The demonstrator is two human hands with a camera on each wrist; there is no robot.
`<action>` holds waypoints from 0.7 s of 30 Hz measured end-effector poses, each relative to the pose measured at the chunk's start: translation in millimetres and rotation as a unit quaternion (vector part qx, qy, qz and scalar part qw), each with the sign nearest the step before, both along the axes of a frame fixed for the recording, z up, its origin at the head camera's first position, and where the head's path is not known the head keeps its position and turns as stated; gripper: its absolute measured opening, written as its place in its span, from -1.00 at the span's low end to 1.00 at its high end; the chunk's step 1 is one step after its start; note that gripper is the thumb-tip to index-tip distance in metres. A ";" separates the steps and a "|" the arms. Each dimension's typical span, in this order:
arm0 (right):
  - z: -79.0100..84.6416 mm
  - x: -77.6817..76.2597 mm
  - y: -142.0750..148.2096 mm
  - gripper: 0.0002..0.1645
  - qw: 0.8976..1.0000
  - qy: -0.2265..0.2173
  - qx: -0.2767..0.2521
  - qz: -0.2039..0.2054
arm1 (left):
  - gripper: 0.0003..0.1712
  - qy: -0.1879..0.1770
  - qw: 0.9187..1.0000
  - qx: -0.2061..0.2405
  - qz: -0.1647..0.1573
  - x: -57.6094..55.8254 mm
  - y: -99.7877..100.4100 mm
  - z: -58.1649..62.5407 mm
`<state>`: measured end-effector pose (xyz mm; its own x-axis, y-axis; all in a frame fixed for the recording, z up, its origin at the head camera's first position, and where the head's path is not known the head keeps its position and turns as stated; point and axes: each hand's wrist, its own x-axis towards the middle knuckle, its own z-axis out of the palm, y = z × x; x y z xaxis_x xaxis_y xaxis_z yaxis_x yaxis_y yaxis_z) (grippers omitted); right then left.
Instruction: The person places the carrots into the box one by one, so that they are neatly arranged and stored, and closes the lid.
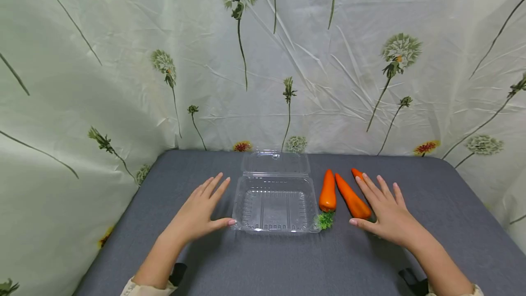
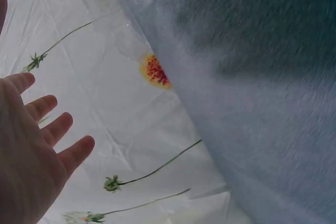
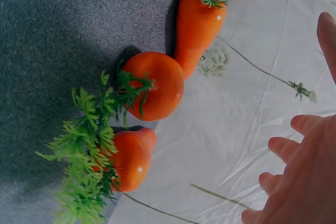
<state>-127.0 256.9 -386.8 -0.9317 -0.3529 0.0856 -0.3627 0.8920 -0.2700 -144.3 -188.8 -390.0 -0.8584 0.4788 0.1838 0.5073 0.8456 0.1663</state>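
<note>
A clear plastic clamshell box [image 1: 276,209] lies with its lid [image 1: 275,163] folded back, away from me. My left hand [image 1: 200,214] hovers at its left side, fingers spread, with the thumb tip overlapping the box's front left corner in the head view. Right of the box lie three orange toy carrots: a left carrot [image 1: 328,192] with a green leafy top [image 1: 325,219], a middle carrot [image 1: 352,198], and a right carrot [image 1: 356,173] mostly hidden behind my right hand [image 1: 386,214]. That hand is spread too, holding nothing. All three carrots show green tops in the right wrist view.
A grey cloth-covered table [image 1: 287,264] carries everything. Behind it and along the left hangs a pale curtain [image 1: 263,81] printed with dandelions, meeting the table's back edge. Dark wrist straps [image 1: 178,274] sit below both hands.
</note>
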 end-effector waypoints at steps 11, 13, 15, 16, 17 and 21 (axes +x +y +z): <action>-12.4 -4.0 8.1 0.08 0.995 0.036 -0.095 0.017 | -0.03 -0.049 0.990 0.130 0.027 6.9 6.9 -12.8; -14.1 -4.2 9.6 0.07 0.993 0.041 -0.108 0.019 | -0.05 -0.064 0.985 0.156 0.030 8.7 8.3 -16.0; -15.8 -4.4 10.9 0.05 0.992 0.041 -0.121 0.019 | -0.07 -0.080 0.979 0.184 0.033 9.9 10.0 -19.9; -16.5 -4.5 11.4 0.04 0.991 0.041 -0.129 0.019 | -0.08 -0.089 0.976 0.196 0.034 10.4 11.2 -21.3; -17.0 -4.6 12.1 0.02 0.990 0.039 -0.136 0.016 | -0.08 -0.094 0.974 0.206 0.034 10.7 12.3 -23.1; -20.0 -5.7 14.4 -0.02 0.987 0.028 -0.157 -0.002 | -0.08 -0.112 0.966 0.232 0.038 10.8 18.3 -28.2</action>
<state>-132.7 271.3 -406.8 -0.9240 -0.2970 0.2410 -0.3811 0.7686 -0.5138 -133.5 -170.5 -418.2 -0.9313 0.3230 0.1686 0.3533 0.6877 0.6343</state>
